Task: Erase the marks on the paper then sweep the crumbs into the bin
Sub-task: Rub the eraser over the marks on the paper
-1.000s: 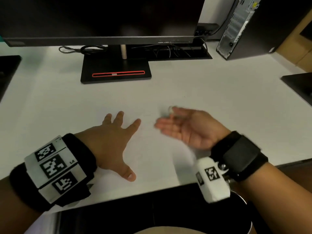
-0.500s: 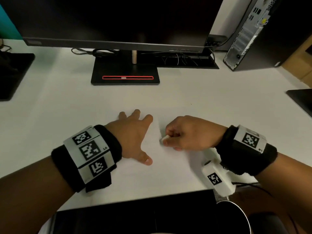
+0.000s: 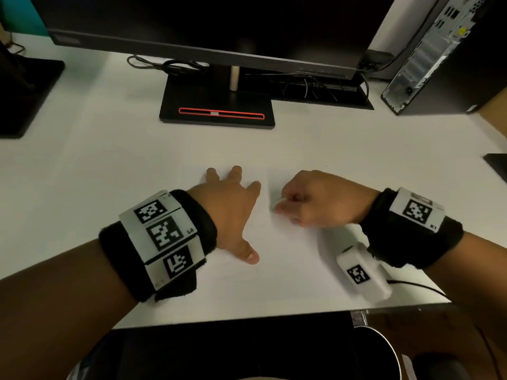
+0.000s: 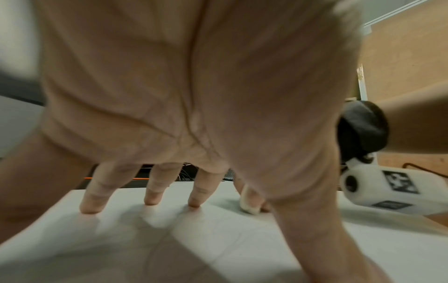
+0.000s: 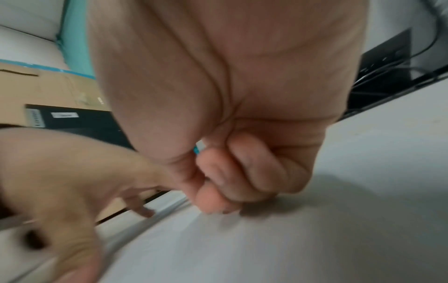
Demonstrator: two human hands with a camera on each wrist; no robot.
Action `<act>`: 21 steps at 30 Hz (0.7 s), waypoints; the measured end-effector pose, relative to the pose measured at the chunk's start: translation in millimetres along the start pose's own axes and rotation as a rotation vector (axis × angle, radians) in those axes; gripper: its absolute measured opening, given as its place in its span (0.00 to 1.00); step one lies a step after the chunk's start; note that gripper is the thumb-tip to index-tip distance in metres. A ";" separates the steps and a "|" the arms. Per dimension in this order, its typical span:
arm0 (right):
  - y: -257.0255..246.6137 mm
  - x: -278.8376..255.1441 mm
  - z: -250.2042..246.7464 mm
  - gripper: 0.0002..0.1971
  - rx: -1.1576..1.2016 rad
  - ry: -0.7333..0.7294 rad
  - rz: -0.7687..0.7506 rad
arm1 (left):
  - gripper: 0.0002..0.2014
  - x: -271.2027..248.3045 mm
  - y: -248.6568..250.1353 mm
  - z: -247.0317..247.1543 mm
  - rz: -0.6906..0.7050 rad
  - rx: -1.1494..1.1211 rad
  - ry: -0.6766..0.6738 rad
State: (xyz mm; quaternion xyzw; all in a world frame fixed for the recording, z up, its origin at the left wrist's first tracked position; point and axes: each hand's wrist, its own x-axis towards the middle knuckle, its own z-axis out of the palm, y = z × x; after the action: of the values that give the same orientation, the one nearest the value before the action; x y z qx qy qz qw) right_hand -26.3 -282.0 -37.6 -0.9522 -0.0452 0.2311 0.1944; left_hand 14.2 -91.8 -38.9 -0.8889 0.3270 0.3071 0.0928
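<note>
Item: paper (image 3: 274, 270), white sheet, lying flat on the white desk (image 3: 109, 174) at lower centre of the head view; I can barely trace its edges against the desktop, and I cannot make out the marks on it.

Item: eraser (image 3: 279, 202), small and white, at centre frame, its tip down on the sheet. In the right wrist view I see a blue-and-white end (image 5: 199, 147) showing between thumb and curled fingers.

Item: right hand (image 3: 318, 200), right of centre, fingers curled in, pinching the eraser.

Item: left hand (image 3: 230, 209), just left of the eraser, fingers straight and spread, fingertips (image 4: 91, 207) and thumb pressed on the paper.

Item: bin (image 3: 384, 352), round rim, lower right, below the desk edge.

Item: monitor (image 3: 208, 31), dark, across the top, on a black stand (image 3: 216, 105) with a red-outlined slot.

Item: computer tower (image 3: 439, 56), upper right corner.
</note>
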 end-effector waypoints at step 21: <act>-6.8 1.6 5.2 0.22 -0.015 -0.100 -0.038 | 0.63 2.2 -0.1 1.2 0.005 0.042 0.016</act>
State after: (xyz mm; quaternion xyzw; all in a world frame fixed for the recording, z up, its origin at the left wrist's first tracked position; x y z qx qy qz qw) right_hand -27.3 -273.7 -39.9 -0.9399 -0.0747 0.2744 0.1892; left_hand 15.0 -92.4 -41.2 -0.8884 0.3363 0.2932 0.1079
